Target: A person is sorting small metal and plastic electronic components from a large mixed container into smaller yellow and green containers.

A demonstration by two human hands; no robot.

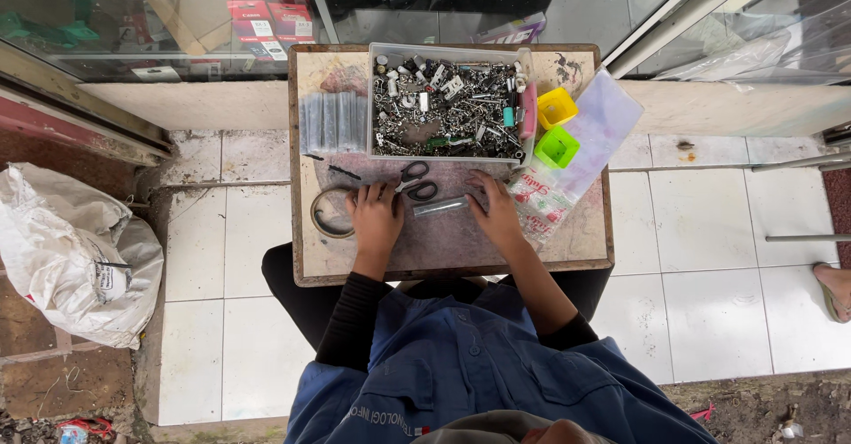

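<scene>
I sit at a small wooden table. My left hand rests flat on it, fingers spread, touching the handles of black scissors. My right hand lies flat near the table's middle, fingertips beside the end of a small clear plastic tube that lies between the hands. Neither hand grips anything. A clear bin full of metal parts and small hardware stands just beyond the hands.
A tape roll lies left of my left hand, and a row of clear tubes behind it. Yellow and green cups and plastic bags sit right. A white sack lies on the floor left; another person's foot shows far right.
</scene>
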